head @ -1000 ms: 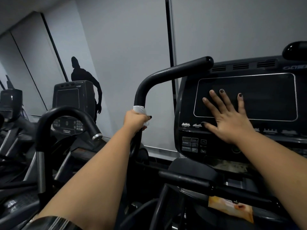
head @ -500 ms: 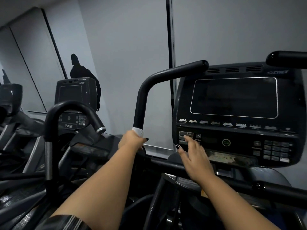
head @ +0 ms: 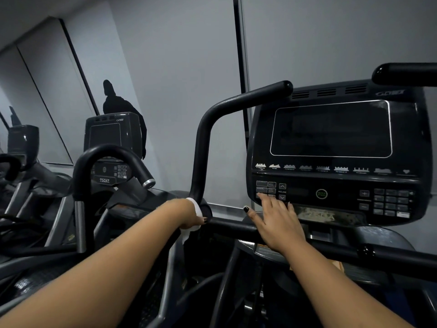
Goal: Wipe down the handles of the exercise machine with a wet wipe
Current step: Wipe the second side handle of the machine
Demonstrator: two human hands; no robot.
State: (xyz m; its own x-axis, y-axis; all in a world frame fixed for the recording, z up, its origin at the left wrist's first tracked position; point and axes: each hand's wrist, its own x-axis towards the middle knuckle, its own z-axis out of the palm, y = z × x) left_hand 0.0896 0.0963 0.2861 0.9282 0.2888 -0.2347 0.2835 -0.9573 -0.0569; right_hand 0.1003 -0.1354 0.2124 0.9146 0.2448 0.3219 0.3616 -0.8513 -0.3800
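Grey wall [head: 177, 91]; wet wipe [head: 197, 209] half-hidden under left hand [head: 187, 213].

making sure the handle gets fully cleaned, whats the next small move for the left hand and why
Probably slide the left hand up the handle, keeping the wet wipe wrapped round it. The hand grips the wipe at the handle's lower end, and the whole bend and top bar above it lie beyond the wipe.

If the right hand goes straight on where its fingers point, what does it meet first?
Probably the buttons at the lower left of the console. The right hand has straight fingers aimed at them, and the index fingertip looks to be at one, though contact is unclear.
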